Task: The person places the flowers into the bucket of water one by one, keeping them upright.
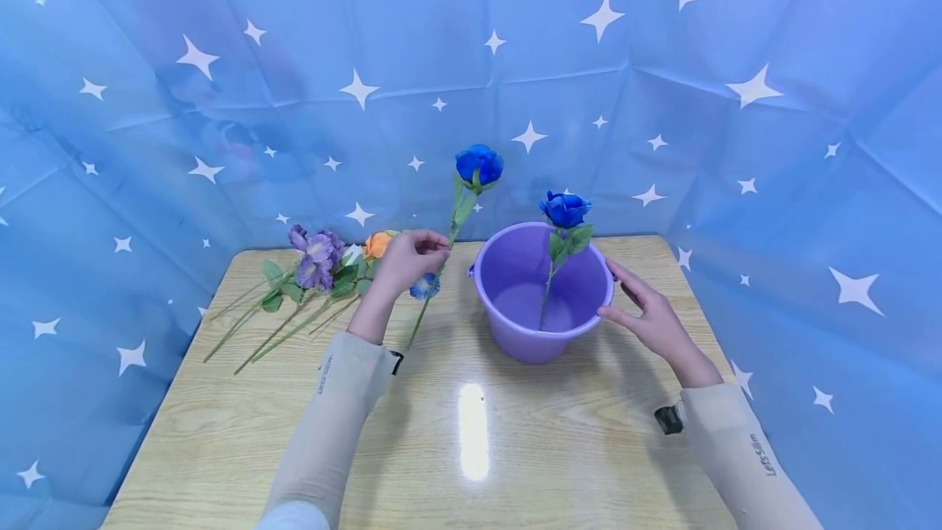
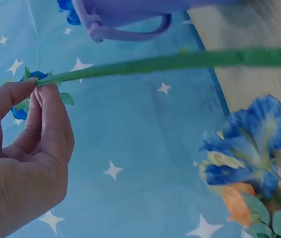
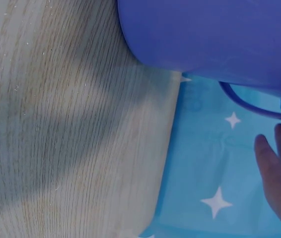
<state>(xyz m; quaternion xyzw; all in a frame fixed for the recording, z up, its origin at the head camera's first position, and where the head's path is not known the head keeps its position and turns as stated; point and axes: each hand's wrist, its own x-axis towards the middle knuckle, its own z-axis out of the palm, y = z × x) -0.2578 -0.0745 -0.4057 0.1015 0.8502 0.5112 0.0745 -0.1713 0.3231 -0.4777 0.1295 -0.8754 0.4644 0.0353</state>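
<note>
My left hand [image 1: 412, 258] pinches the green stem [image 2: 165, 63] of a blue rose [image 1: 478, 165] between thumb and fingertips. The flower stands upright left of the purple bucket [image 1: 533, 343], its stem slanting down toward the table. Inside the bucket a second blue rose [image 1: 565, 209] leans, with its bloom above the back rim. My right hand [image 1: 651, 317] is at the bucket's right side, fingers extended and thumb at the rim. In the right wrist view its fingers show near the bucket's handle [image 3: 249, 105].
Left on the wooden table [image 1: 221, 432] lie several loose flowers: a purple one [image 1: 318, 258], an orange one [image 1: 379, 244], a white one [image 1: 353, 253] and a blue one [image 1: 424, 286] by my left hand. A starry blue cloth [image 1: 412, 39] hangs behind and at both sides.
</note>
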